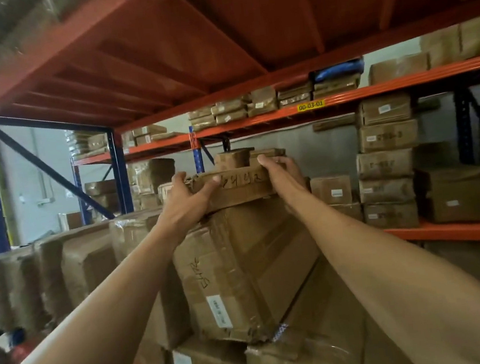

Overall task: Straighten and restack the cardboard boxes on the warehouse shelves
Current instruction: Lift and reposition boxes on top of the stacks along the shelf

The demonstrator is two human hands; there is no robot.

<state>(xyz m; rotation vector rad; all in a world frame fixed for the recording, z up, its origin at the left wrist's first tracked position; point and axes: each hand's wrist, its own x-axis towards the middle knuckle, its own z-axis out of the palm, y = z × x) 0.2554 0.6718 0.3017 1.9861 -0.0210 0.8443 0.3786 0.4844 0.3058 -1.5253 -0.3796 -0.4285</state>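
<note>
Both arms reach up and forward into the rack from my vantage. The left hand (188, 195) is clamped on the left end of a flat cardboard box (235, 190), thumb pressed across its near face and fingers curled over the torn top corner. The right hand (282, 174) wraps the box's right end, fingers hooked over the top edge, palm against the side. I read both hands as closed on this box. The flat box lies on top of a large cardboard carton (243, 271), which sits skewed, its near face tilted and bearing a white label and handwritten marks (the writing on the flat box's face is also handwritten, not legible to me). Two small boxes (248, 157) rest on the flat box, just behind the right fingertips. The large carton rests on lower cartons (306, 354) wrapped in tape. To the left stands a row of wrapped cartons (62, 262), blurred. Overhead runs the orange shelf deck (216, 35). Across the aisle, a far rack's orange beam (343, 99) carries a yellow tag reading 00-03-01, with thin stacked boxes on it; below it at right, a neat stack of labelled boxes (386, 165).
</note>
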